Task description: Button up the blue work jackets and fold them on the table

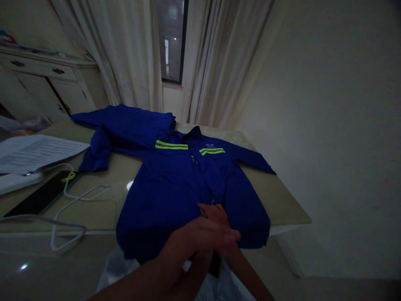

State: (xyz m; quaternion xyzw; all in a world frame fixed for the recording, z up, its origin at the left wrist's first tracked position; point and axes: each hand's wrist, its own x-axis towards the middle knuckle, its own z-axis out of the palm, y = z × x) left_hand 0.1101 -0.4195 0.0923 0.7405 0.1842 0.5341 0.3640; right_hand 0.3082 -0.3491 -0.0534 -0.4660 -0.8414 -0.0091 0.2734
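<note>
A blue long-sleeved jacket (166, 184) with yellow-green stripes lies front up, its hem over the table's near edge. My right hand (217, 217) is at the lower front opening, fingers closed on the cloth beside the zipper. Nearer the camera, my left hand (194, 244) crosses in front of my right wrist. Its fingers are pressed together, and whatever lies between them and the thumb is hidden. Behind the jacket on the left lies another blue garment (125, 127), one sleeve hanging toward the papers.
On the table (291, 209), at the left, are printed papers (37, 152), a black flat object (42, 194), a white device (20, 182) and a loose white cable (67, 205) crossing the near edge. Curtains (131, 54) and a cabinet (56, 79) stand behind; a wall rises at the right.
</note>
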